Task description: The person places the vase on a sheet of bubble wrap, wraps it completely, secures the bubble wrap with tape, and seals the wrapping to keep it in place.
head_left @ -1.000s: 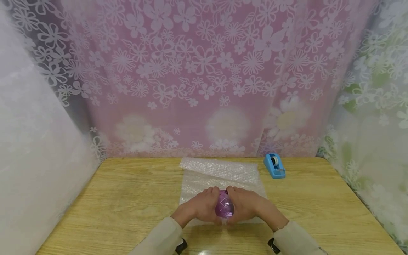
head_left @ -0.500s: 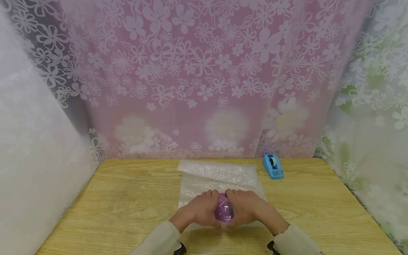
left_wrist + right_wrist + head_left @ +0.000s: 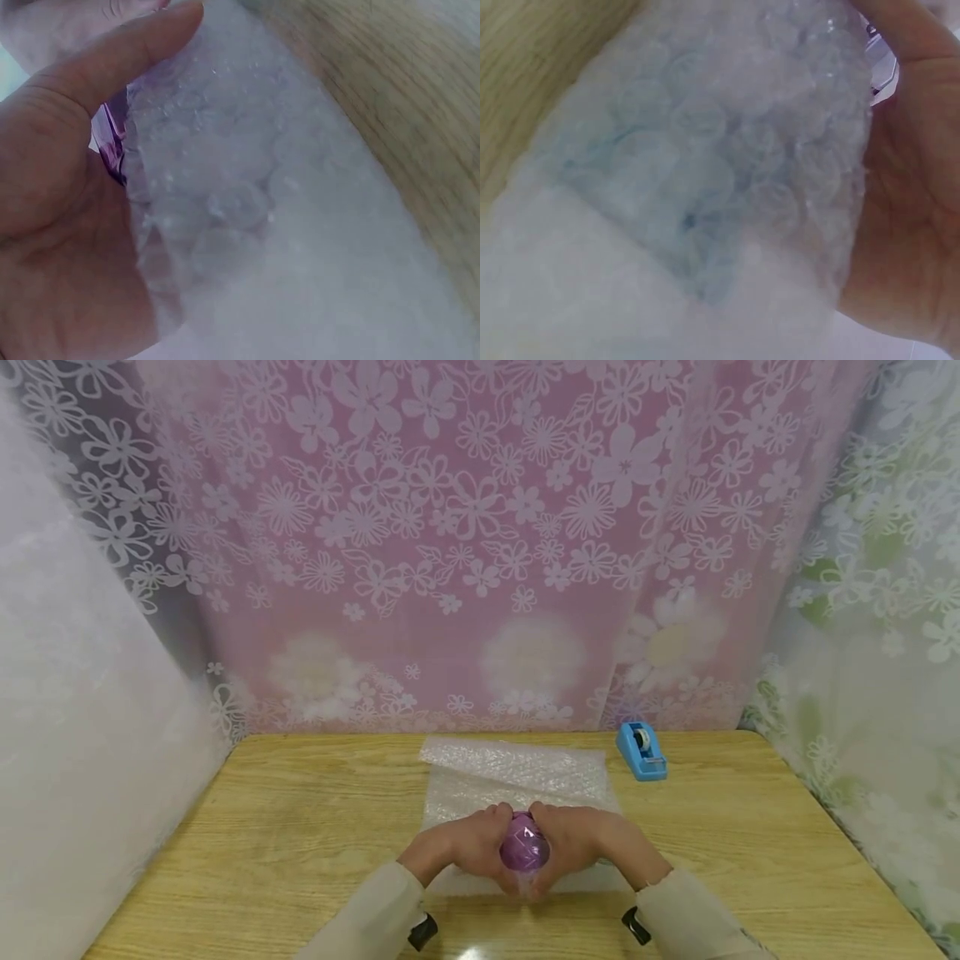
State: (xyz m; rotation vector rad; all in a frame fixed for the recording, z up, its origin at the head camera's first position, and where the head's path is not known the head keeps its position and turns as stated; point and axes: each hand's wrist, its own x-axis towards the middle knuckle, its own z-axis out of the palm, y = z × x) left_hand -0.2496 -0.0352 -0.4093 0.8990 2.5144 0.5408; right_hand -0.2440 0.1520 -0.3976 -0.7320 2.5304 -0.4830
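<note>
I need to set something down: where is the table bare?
The table is bare left of the bubble wrap, and right of it, between tape dispenser and right sleeve. Its middle is crowded: left hand and right hand hold the wrap and a purple object.

Glossy, faceted and translucent, a purple object glints on my remote feed, bumpy clear plastic bubble wrap at twelve o'clock, a faintly sheeny floral curtain beyond. I see a smooth blue plastic tape dispenser at two, matt cloth sleeves at four and eight, a wood-grain tabletop at nine.
</note>
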